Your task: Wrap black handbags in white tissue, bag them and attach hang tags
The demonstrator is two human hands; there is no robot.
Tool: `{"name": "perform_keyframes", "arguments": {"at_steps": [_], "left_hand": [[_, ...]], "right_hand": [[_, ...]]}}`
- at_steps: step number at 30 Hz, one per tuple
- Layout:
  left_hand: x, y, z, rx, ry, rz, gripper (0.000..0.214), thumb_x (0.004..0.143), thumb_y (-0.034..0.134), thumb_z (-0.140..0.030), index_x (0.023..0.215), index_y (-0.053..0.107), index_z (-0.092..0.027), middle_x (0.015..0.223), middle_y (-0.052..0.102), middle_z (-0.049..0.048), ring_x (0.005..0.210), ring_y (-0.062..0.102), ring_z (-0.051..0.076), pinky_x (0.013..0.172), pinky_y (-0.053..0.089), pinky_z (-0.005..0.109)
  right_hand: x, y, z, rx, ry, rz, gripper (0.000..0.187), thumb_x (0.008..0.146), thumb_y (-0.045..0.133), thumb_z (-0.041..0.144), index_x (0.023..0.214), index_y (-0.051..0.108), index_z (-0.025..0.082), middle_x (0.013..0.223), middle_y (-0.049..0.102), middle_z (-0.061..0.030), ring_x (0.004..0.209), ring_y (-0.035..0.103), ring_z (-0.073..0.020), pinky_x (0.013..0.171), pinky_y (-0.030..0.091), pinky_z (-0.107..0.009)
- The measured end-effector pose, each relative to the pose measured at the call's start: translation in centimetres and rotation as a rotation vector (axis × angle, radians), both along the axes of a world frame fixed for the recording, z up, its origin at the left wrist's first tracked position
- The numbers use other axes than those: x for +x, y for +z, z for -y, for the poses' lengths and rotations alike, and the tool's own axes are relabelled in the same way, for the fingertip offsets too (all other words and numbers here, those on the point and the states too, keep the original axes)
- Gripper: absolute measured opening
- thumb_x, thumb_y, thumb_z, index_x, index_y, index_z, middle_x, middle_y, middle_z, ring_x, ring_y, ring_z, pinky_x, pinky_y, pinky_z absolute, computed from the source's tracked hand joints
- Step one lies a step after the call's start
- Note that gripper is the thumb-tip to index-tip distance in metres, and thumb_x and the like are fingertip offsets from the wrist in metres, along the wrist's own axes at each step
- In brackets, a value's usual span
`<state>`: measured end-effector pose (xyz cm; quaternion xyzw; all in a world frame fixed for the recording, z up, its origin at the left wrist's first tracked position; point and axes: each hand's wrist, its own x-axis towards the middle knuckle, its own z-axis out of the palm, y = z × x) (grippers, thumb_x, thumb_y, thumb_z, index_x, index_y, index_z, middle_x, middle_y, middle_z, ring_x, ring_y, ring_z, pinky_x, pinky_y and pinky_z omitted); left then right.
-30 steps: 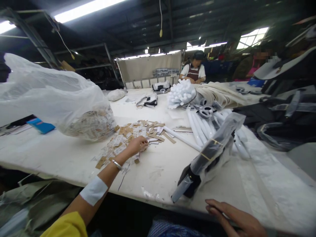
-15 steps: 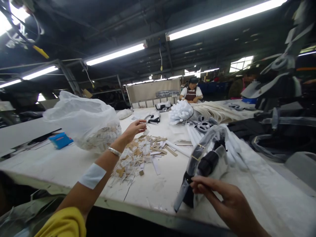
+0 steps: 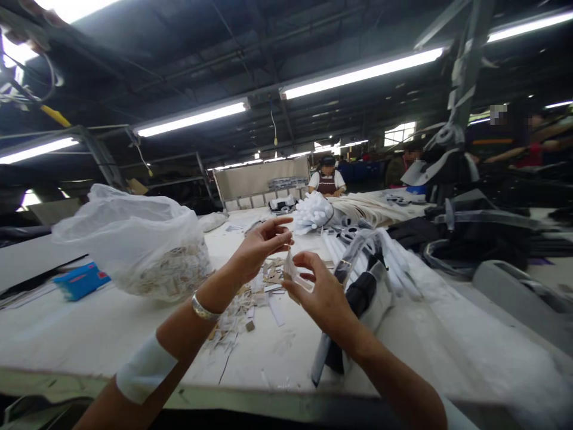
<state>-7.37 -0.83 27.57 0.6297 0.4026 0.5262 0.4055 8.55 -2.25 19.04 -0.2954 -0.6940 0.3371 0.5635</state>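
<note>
My right hand point(image 3: 319, 294) is raised over the white table point(image 3: 89, 334) and pinches a small clear packet point(image 3: 292, 270) between thumb and fingers. Just above and to its left is my left hand point(image 3: 262, 243), its fingers stretched out and apart with the tips close to the packet's top. The left forearm carries a white patch and the wrist a metal bangle point(image 3: 202, 309). Below the hands lies a scatter of small paper and cardboard tags point(image 3: 244, 298). A black item in clear plastic wrap point(image 3: 362, 295) rests on the table right of my right hand.
A large clear bag of tags point(image 3: 143, 251) stands at the left with a blue box point(image 3: 80, 280) beside it. White tubes point(image 3: 313, 212) and rolls lie further back. Dark bags point(image 3: 470, 239) pile at the right. A seated person point(image 3: 326, 179) works at the far end.
My left hand has come up from the tag pile toward me. My right hand has left the wrapped black item and risen to meet it, now pinching a small clear packet.
</note>
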Motion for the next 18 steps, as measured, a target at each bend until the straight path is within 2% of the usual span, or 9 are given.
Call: {"name": "perform_keyframes", "arguments": {"at_steps": [3,5,7,10,13,15,18], "left_hand": [[1.3,-0.3,0.8,0.011,-0.035,0.030,0.044,0.077,0.079,-0.036,0.117,0.068,-0.022,0.087,0.060,-0.0012,0.084,0.061,0.013,0.082,0.050,0.029],[1.8,-0.4,1.0,0.028,-0.035,0.039,0.041,0.078,0.078,-0.036,0.115,0.069,-0.021,0.085,0.059,-0.0017,0.079,0.059,0.011,0.079,0.049,0.028],[2.0,-0.4,1.1,0.037,-0.026,0.049,0.040,0.078,0.079,-0.035,0.114,0.070,-0.021,0.082,0.056,-0.0022,0.075,0.055,0.009,0.075,0.047,0.024],[2.1,-0.2,1.2,0.011,-0.046,0.076,0.038,0.078,0.079,-0.034,0.113,0.071,-0.021,0.081,0.055,-0.0026,0.071,0.051,0.007,0.068,0.044,0.020],[2.2,-0.2,1.3,-0.055,-0.121,0.121,0.037,0.079,0.078,-0.034,0.113,0.071,-0.022,0.076,0.055,-0.0031,0.067,0.050,0.006,0.065,0.042,0.019],[2.2,-0.4,1.2,-0.089,-0.188,0.136,0.036,0.080,0.078,-0.035,0.113,0.071,-0.022,0.074,0.055,-0.0031,0.065,0.049,0.007,0.064,0.041,0.019],[2.3,-0.8,0.9,-0.104,-0.284,0.104,0.032,0.083,0.075,-0.035,0.112,0.071,-0.022,0.078,0.058,-0.0019,0.066,0.049,0.007,0.063,0.039,0.019]], "right_hand": [[0.5,-0.6,0.2,-0.022,-0.007,-0.013,0.014,0.087,0.064,0.031,0.095,0.062,0.020,0.096,0.067,-0.0027,0.091,0.065,-0.0175,0.085,0.056,-0.032],[1.1,-0.9,0.5,-0.038,0.002,-0.022,0.010,0.089,0.062,0.030,0.087,0.063,0.020,0.087,0.067,-0.0012,0.083,0.065,-0.0160,0.083,0.055,-0.030],[1.8,-1.2,1.1,-0.045,0.024,-0.034,0.009,0.089,0.064,0.029,0.088,0.064,0.020,0.086,0.068,-0.0012,0.083,0.066,-0.0162,0.084,0.054,-0.029],[2.9,-1.5,2.1,-0.104,0.115,-0.100,0.019,0.087,0.067,0.032,0.103,0.066,0.021,0.092,0.069,-0.0020,0.088,0.066,-0.0171,0.084,0.054,-0.029],[4.2,-1.5,2.6,-0.280,0.192,-0.224,0.039,0.086,0.070,0.035,0.122,0.063,0.024,0.092,0.068,-0.0014,0.085,0.066,-0.0162,0.077,0.055,-0.027],[5.0,-1.5,2.4,-0.408,0.237,-0.338,0.044,0.085,0.070,0.037,0.127,0.061,0.026,0.095,0.069,-0.0016,0.085,0.066,-0.0155,0.074,0.055,-0.025],[5.9,-1.3,1.9,-0.531,0.321,-0.498,0.044,0.082,0.074,0.039,0.123,0.063,0.028,0.112,0.070,-0.0040,0.097,0.067,-0.0178,0.083,0.056,-0.028]]}}
